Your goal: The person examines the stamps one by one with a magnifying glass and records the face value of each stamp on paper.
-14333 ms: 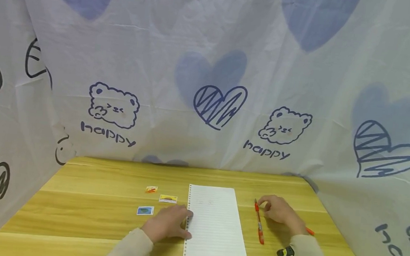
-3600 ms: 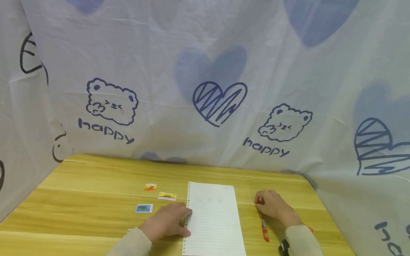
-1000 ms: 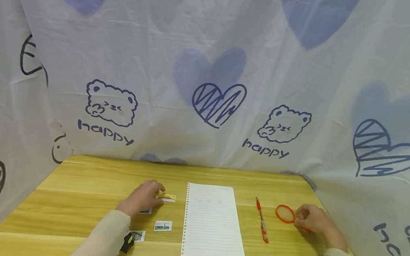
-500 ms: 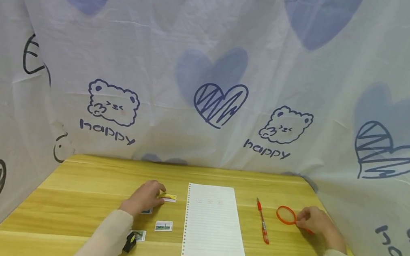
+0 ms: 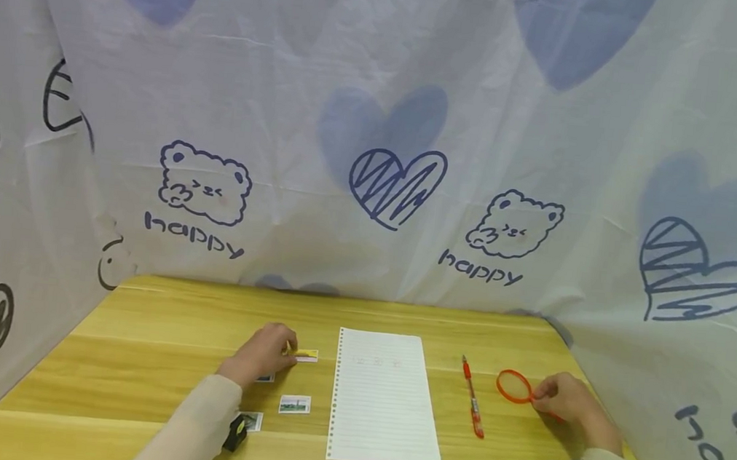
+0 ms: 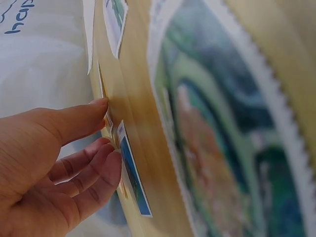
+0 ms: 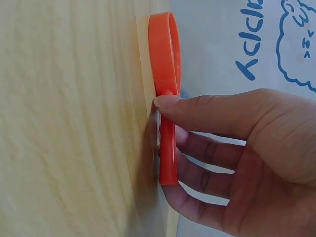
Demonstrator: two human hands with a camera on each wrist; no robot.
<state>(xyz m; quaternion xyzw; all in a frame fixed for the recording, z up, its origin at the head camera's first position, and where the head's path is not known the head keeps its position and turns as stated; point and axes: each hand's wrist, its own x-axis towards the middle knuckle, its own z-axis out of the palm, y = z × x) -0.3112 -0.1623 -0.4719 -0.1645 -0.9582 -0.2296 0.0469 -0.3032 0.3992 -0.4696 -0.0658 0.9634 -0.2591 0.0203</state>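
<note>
My left hand point(image 5: 263, 356) pinches the left edge of a yellow postage stamp point(image 5: 308, 355) lying on the table; the left wrist view shows the thumb on that edge and the other fingers curled. Beneath this hand a blue stamp point(image 6: 136, 170) is partly covered. Nearer me lie a green landscape stamp point(image 5: 295, 405) and a stamp with a green and brown picture point(image 6: 217, 128). My right hand point(image 5: 569, 397) holds a red magnifying glass point(image 7: 168, 59) by its handle, thumb near the ring, low over the table.
A lined sheet of paper point(image 5: 385, 414) with punched holes lies mid-table, faint writing near its top. Between it and the magnifying glass lies a red pen point(image 5: 473, 400). A patterned cloth point(image 5: 314, 254) hangs behind and at both sides of the wooden table point(image 5: 134, 355).
My left hand has gone from the paper to the yellow stamp, fingers drawn in slightly. My right hand has left the pen and holds the magnifying glass. More writing shows on the paper.
</note>
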